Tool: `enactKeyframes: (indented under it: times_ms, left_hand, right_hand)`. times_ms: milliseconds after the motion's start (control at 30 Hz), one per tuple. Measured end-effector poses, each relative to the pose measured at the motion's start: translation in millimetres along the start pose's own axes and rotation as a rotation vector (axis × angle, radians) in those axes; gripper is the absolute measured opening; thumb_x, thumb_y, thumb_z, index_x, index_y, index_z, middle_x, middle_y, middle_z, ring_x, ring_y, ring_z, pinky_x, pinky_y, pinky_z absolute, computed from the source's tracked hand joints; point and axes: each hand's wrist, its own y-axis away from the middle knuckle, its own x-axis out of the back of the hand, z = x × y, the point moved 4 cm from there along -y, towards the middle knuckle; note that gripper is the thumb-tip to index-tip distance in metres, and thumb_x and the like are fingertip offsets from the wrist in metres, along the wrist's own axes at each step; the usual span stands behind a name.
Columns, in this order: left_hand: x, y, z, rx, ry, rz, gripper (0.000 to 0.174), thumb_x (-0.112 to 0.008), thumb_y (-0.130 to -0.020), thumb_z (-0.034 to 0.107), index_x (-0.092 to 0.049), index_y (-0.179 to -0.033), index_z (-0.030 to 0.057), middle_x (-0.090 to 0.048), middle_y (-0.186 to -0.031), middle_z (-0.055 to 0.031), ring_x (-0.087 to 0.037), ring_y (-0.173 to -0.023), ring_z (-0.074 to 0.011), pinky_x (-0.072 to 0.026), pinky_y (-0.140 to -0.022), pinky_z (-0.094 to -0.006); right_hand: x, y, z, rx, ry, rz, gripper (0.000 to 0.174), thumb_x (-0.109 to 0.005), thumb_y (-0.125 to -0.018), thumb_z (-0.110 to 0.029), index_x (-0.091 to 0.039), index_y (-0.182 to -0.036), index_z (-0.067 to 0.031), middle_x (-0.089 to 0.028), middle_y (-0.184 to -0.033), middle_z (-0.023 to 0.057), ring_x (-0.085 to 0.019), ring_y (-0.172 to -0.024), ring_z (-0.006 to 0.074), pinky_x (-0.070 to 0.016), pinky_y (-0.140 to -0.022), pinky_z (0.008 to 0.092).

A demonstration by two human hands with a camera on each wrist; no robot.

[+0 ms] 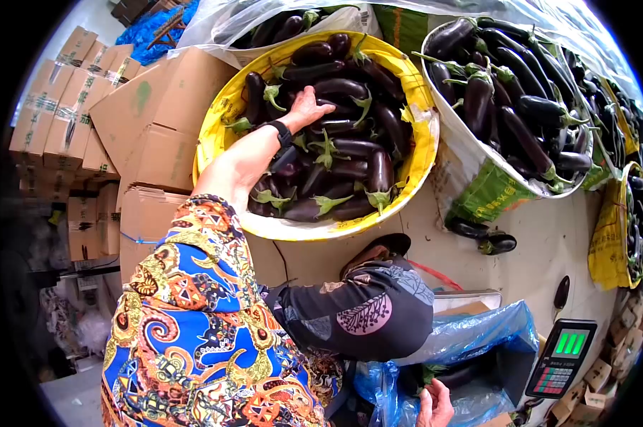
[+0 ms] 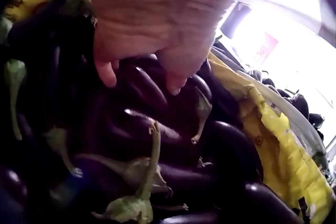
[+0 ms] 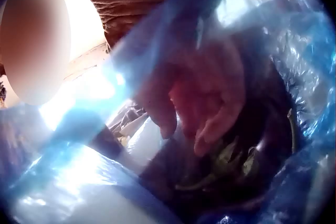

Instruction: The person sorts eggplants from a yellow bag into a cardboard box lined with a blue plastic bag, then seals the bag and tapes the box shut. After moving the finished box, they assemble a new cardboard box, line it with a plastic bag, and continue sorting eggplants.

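My left hand (image 1: 305, 112) reaches into a yellow-lined round basket (image 1: 422, 167) full of dark purple eggplants (image 1: 341, 88). In the left wrist view, the thumb and a finger of that hand (image 2: 152, 29) point down, spread apart, onto glossy eggplants (image 2: 149, 90); other fingertips are hidden. At the lower right of the head view, my right hand (image 1: 435, 406) is beside eggplants (image 1: 460, 373) in a box lined with blue plastic (image 1: 471, 331). The right wrist view shows this hand (image 3: 197, 95) through blue film, fingers loosely bent above green stems (image 3: 223, 166).
A white-lined basket (image 1: 503, 174) of eggplants stands right of the yellow one. Loose eggplants (image 1: 498, 244) lie on the floor. A scale display (image 1: 562, 357) with green digits is beside the lined box. Flattened cardboard (image 1: 166, 107) leans at left. Another person's dark patterned sleeve (image 1: 364, 309) is below the basket.
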Motion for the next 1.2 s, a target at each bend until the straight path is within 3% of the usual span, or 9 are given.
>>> enactKeyframes:
  times_ms: [167, 433, 700, 800, 1000, 1033, 1133, 1167, 1200]
  left_hand:
    - [-11.0, 6.0, -1.0, 0.091, 0.187, 0.009, 0.074, -0.081, -0.066, 0.054, -0.055, -0.114, 0.0037, -0.065, -0.108, -0.0214, -0.064, -0.102, -0.0373, -0.0485, -0.093, -0.0414]
    - [2.5, 1.9, 30.5, 0.171, 0.674, -0.231, 0.038, -0.077, -0.083, 0.017, -0.062, -0.114, 0.0026, -0.066, -0.102, -0.0103, -0.065, -0.097, -0.019, -0.0607, -0.074, -0.0381]
    - [62.8, 69.7, 24.1, 0.273, 1.047, -0.312, 0.022, -0.069, -0.09, 0.014, -0.063, -0.106, 0.0012, -0.064, -0.099, -0.0088, -0.067, -0.082, -0.0226, -0.0609, -0.074, -0.0353]
    - [91.6, 116.4, 10.2, 0.387, 1.148, -0.484, 0.032, -0.062, -0.097, 0.022, -0.055, -0.119, 0.0005, -0.065, -0.108, -0.014, -0.07, -0.085, -0.0291, -0.0584, -0.071, -0.0291]
    - [82.3, 192.2, -0.3, 0.581, 1.743, -0.618, 0.02, -0.062, -0.096, 0.011, -0.057, -0.114, 0.0035, -0.063, -0.116, -0.0109, -0.063, -0.111, -0.0239, -0.0499, -0.102, -0.0534]
    - [83.5, 199.9, 2.6, 0.653, 1.75, -0.583, 0.012, -0.066, -0.093, 0.01, -0.059, -0.101, 0.0059, -0.064, -0.11, -0.0102, -0.067, -0.096, -0.0232, -0.0568, -0.095, -0.0429]
    - [88.9, 224.5, 7.1, 0.692, 1.853, -0.716, 0.016, -0.062, -0.096, 0.011, -0.058, -0.11, 0.0061, -0.063, -0.116, -0.0131, -0.067, -0.102, -0.0266, -0.0584, -0.092, -0.0389]
    - [86.9, 236.1, 8.6, 0.662, 1.851, -0.704, 0.04, -0.065, -0.094, 0.019, -0.051, -0.129, 0.0051, -0.061, -0.121, -0.0147, -0.066, -0.103, -0.0361, -0.0611, -0.066, -0.0257]
    - [90.7, 245.2, 24.0, 0.589, 1.816, -0.729, 0.046, -0.067, -0.093, 0.021, -0.048, -0.132, 0.0045, -0.061, -0.122, -0.0138, -0.067, -0.102, -0.0332, -0.0606, -0.073, -0.0277]
  right_hand:
    - [-8.7, -8.7, -16.9, -0.007, 0.056, -0.015, 0.033, -0.063, -0.094, -0.015, -0.062, -0.124, -0.0016, -0.069, -0.11, 0.0166, -0.066, -0.1, 0.0239, -0.0504, -0.089, 0.0334]
    - [-12.6, -31.2, -54.0, 0.226, 0.14, -0.038, 0.028, -0.064, -0.093, -0.014, -0.063, -0.118, -0.0014, -0.07, -0.1, 0.0156, -0.066, -0.09, 0.0238, -0.0518, -0.082, 0.0341]
    - [-6.1, -29.6, -58.2, 0.213, 0.077, -0.061, 0.028, -0.065, -0.092, -0.013, -0.064, -0.117, -0.0012, -0.069, -0.097, 0.0146, -0.065, -0.086, 0.0218, -0.0518, -0.079, 0.0331]
    - [-11.2, -39.9, -57.3, 0.283, 0.105, -0.056, 0.028, -0.065, -0.092, -0.013, -0.064, -0.117, -0.0011, -0.069, -0.096, 0.0143, -0.064, -0.084, 0.0215, -0.0517, -0.078, 0.033]
    - [-15.9, -58.6, -85.0, 0.322, 0.091, -0.102, 0.027, -0.062, -0.094, -0.009, -0.064, -0.12, -0.0024, -0.07, -0.103, 0.0144, -0.065, -0.091, 0.02, -0.0511, -0.083, 0.0324]
    - [-17.7, -59.0, -88.9, 0.3, 0.073, -0.099, 0.028, -0.062, -0.093, -0.007, -0.063, -0.12, -0.0005, -0.07, -0.102, 0.0137, -0.066, -0.091, 0.0192, -0.0513, -0.083, 0.0313]
    - [-26.7, -60.7, -98.8, 0.28, 0.048, -0.084, 0.029, -0.062, -0.089, -0.002, -0.062, -0.117, 0.0033, -0.07, -0.099, 0.0128, -0.067, -0.09, 0.018, -0.0521, -0.082, 0.0294]
    - [-28.8, -62.3, -97.6, 0.299, 0.047, -0.094, 0.029, -0.062, -0.089, -0.002, -0.061, -0.117, 0.0036, -0.069, -0.099, 0.0129, -0.067, -0.09, 0.0179, -0.0521, -0.082, 0.0294]
    - [-31.1, -65.9, -93.6, 0.316, 0.045, -0.106, 0.028, -0.062, -0.089, -0.002, -0.061, -0.116, 0.0039, -0.069, -0.099, 0.0129, -0.066, -0.09, 0.0179, -0.052, -0.082, 0.0294]
